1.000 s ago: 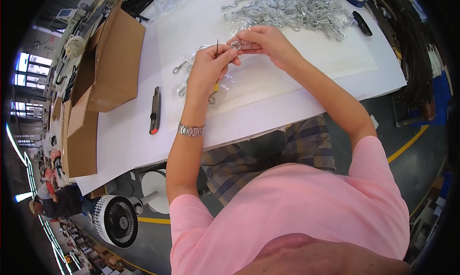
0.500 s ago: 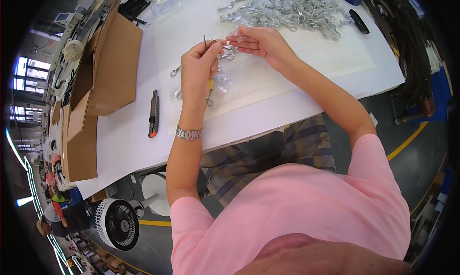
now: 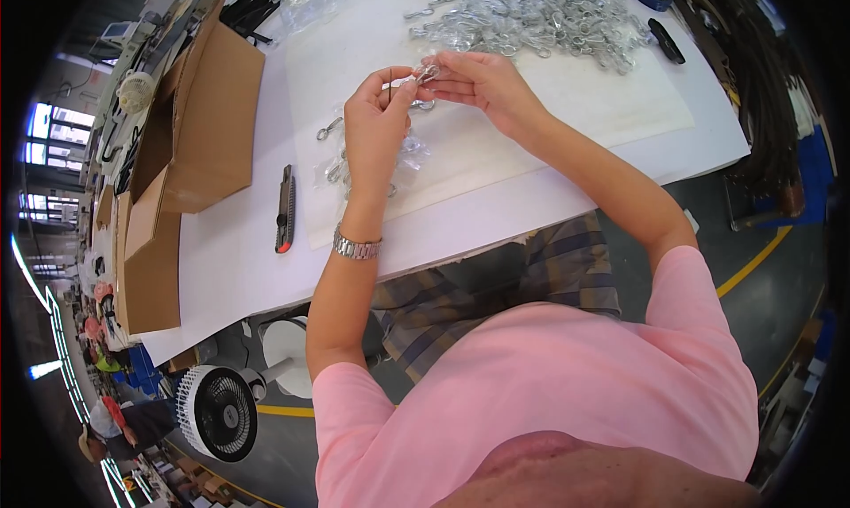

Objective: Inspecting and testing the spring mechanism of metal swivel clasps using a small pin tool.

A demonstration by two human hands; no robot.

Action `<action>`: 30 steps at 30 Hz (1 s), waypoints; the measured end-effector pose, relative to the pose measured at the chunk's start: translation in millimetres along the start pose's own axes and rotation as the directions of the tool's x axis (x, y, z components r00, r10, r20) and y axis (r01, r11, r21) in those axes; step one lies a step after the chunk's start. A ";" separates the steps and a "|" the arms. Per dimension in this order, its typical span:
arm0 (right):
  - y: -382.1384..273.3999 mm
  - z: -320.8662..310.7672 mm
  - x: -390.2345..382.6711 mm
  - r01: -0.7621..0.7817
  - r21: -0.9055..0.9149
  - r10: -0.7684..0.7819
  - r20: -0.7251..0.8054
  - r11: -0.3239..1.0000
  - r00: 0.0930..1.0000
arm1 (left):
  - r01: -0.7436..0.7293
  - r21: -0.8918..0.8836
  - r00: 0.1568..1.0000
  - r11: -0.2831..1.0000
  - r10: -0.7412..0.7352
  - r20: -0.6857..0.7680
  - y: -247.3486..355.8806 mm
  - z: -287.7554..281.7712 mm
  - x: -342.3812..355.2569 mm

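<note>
Fine handling above the white desk

A cardboard box stands along its left edge; a heap of metal clips lies by the far edge. The left hand and right hand are together, fingertips pinched on one metal clip, held between heap and near edge.

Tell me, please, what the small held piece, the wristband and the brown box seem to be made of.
Held piece: probably metal, from its shiny silvery look, though it shows too small for certainty. Wristband: likely polished metal, given its bright silvery links. Box: apparently cardboard, matte brown and creased.
</note>
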State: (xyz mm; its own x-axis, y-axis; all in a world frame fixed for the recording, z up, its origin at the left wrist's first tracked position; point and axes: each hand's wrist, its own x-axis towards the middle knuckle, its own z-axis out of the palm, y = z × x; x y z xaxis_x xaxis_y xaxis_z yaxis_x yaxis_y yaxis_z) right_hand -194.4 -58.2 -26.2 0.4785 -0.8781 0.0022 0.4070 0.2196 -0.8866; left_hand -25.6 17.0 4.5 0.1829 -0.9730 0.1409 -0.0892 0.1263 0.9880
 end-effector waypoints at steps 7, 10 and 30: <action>-0.3 1.7 -0.4 0.001 0.023 0.000 -0.048 1.000 0.999 | -0.004 0.007 1.000 1.000 0.004 0.025 2.3 -3.8 0.4; 2.1 0.4 0.8 0.006 0.030 -0.005 -0.045 1.000 0.999 | -0.009 -0.075 1.000 0.997 0.010 0.011 1.0 -5.6 0.7; 1.3 7.9 -0.7 -0.058 0.065 0.047 0.164 0.996 0.985 | 0.085 -0.223 0.982 0.971 -0.043 0.184 -9.6 -8.8 6.6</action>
State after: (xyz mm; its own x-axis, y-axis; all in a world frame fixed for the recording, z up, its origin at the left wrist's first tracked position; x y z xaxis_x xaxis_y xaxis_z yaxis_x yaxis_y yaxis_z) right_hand -188.0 -53.9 -23.8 0.6180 -0.7853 0.0364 0.4282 0.2973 -0.8534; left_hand -14.9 11.1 -3.5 0.0031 -0.9965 0.0838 0.1471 0.0834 0.9856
